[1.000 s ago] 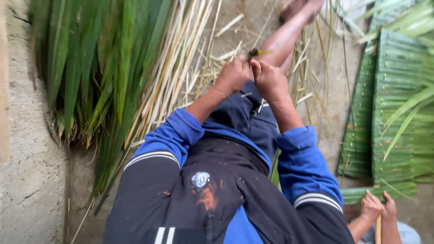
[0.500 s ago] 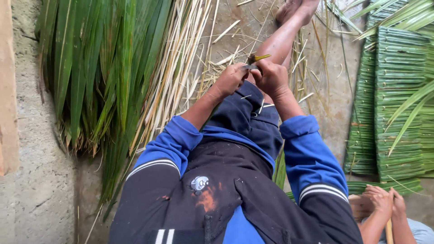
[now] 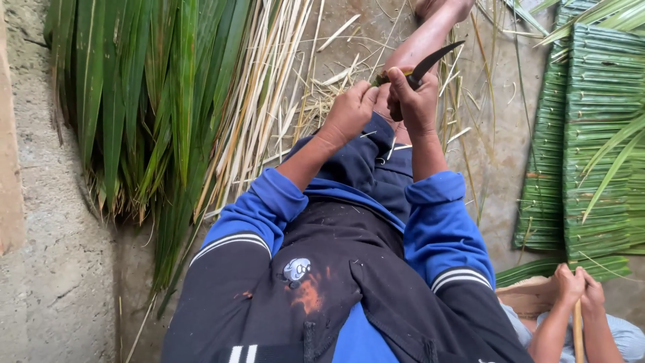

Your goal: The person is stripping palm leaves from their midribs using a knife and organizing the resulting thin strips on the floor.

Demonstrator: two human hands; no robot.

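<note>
My right hand (image 3: 415,97) grips a small knife with a dark curved blade (image 3: 435,59) that points up and to the right. My left hand (image 3: 349,111) is closed just beside it, pinching one end of a short yellow-green piece of leaf stalk (image 3: 384,76) that sits at the base of the blade. Both hands rest above my knee, over my dark blue trousers (image 3: 366,168). My bare lower leg (image 3: 430,37) stretches out beyond them on the concrete floor.
A bundle of long green palm leaves (image 3: 148,107) lies at the left beside pale stripped ribs (image 3: 269,101). Woven green leaf panels (image 3: 584,134) lie at the right. Another person's hands (image 3: 578,289) hold a stick at the lower right. A rough wall runs down the left.
My hands have shifted slightly; the knife blade, barely seen before, now sticks out clearly up and to the right above my right hand. The other person's hands moved up a little.
</note>
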